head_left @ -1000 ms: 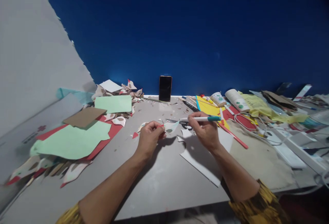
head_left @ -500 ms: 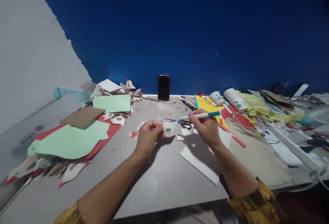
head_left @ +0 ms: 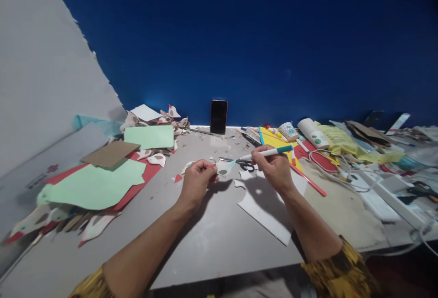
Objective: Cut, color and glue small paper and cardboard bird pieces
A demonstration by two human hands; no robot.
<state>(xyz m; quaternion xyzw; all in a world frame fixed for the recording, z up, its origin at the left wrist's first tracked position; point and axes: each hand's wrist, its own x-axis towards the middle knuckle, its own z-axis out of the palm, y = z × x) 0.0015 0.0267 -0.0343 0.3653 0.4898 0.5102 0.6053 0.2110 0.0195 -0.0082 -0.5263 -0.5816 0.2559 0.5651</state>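
Observation:
My left hand (head_left: 198, 180) pinches a small white paper cutout (head_left: 226, 167) by its red end. The cutout has a grey-brown patch and blue-green marks toward its pointed right end. My right hand (head_left: 273, 168) grips a white marker (head_left: 270, 153) with a teal end, its tip pointing left at the cutout's pointed end. Whether the tip touches the paper I cannot tell. Dark-handled scissors (head_left: 246, 164) lie on the table just behind the cutout. Below my right hand rests a cut sheet of white paper (head_left: 265, 211), with small scraps near it.
A phone (head_left: 219, 116) stands upright against the blue wall. Green sheets (head_left: 99, 186), brown card (head_left: 111, 154) and similar cutouts (head_left: 157, 159) pile up at left. On the right lie a red marker (head_left: 310, 180), paper cups (head_left: 313, 132), white cables and a power strip (head_left: 393, 193).
The marker's teal end has risen slightly and its tip has shifted a little left. Both hands keep nearly the same place and hold the same things.

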